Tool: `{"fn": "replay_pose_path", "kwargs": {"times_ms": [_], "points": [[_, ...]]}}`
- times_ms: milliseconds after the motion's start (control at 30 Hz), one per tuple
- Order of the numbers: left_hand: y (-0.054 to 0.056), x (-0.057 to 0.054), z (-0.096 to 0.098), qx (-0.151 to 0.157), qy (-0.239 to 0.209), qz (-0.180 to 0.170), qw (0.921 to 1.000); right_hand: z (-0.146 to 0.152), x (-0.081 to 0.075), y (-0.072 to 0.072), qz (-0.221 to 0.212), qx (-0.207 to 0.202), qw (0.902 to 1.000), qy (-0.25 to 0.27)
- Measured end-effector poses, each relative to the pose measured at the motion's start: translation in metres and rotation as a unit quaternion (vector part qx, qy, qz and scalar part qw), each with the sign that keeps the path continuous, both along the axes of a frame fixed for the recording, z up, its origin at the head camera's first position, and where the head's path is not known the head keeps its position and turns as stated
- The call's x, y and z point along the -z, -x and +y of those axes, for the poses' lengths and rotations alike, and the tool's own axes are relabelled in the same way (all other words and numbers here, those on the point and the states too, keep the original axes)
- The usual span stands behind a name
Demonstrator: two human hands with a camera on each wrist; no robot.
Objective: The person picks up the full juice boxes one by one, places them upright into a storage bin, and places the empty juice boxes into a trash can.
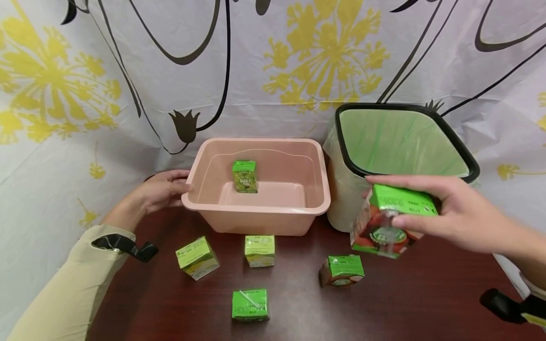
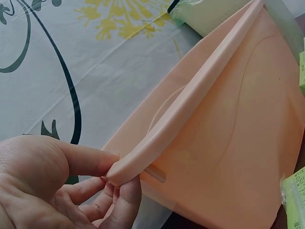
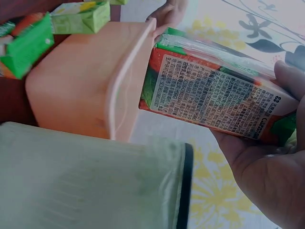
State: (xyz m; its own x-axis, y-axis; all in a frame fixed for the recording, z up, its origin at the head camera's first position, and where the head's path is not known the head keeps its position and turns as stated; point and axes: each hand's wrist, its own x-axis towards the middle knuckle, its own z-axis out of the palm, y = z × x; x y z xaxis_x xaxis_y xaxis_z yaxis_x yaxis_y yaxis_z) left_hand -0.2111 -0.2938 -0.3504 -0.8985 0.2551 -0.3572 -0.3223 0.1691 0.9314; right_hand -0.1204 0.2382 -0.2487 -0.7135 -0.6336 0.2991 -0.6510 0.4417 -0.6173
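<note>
My left hand (image 1: 164, 192) pinches the left rim of a pink plastic basin (image 1: 256, 221), thumb above and fingers below in the left wrist view. One green juice box (image 1: 245, 177) stands inside the basin. In my right hand (image 1: 465, 215) is a red and green juice box (image 1: 384, 227), gripped between thumb and fingers, raised over the table in front of the bin. The right wrist view shows this carton's printed side (image 3: 205, 93), with the basin (image 3: 81, 81) beyond it.
A pale bin (image 1: 341, 203) with a black rim and a liner stands right of the basin. Before the basin on the dark table are yellow-green cartons (image 1: 198, 258), a green carton with a straw (image 1: 250, 305) and a red-green carton (image 1: 342, 271). A patterned cloth (image 1: 264, 118) hangs behind.
</note>
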Motion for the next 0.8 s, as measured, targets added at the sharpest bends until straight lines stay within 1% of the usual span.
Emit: {"fn": "replay_pose_path", "kwargs": {"times_ms": [100,267,400,600,667,800], "points": [[0.0,-0.001,0.0,-0.001,0.0,0.001,1.0,-0.012,-0.013,0.012,0.006,0.001,0.9999,-0.008],[0.001,-0.001,0.0,-0.002,-0.001,0.001,1.0,-0.033,-0.033,0.036,0.002,0.002,0.9999,-0.017],[0.001,-0.001,0.001,0.001,-0.006,0.0,1.0,-0.052,-0.045,0.052,-0.001,0.022,0.9993,-0.03],[0.0,-0.002,0.002,-0.001,-0.004,0.0,1.0,-0.079,-0.053,0.077,-0.035,0.053,0.9971,-0.041],[-0.001,-0.003,0.002,0.0,-0.003,0.0,1.0,-0.087,-0.055,0.086,-0.049,0.055,0.9961,-0.048],[-0.001,-0.002,0.001,0.001,0.0,0.0,1.0,-0.102,-0.058,0.104,-0.06,0.05,0.9939,-0.078]]}}
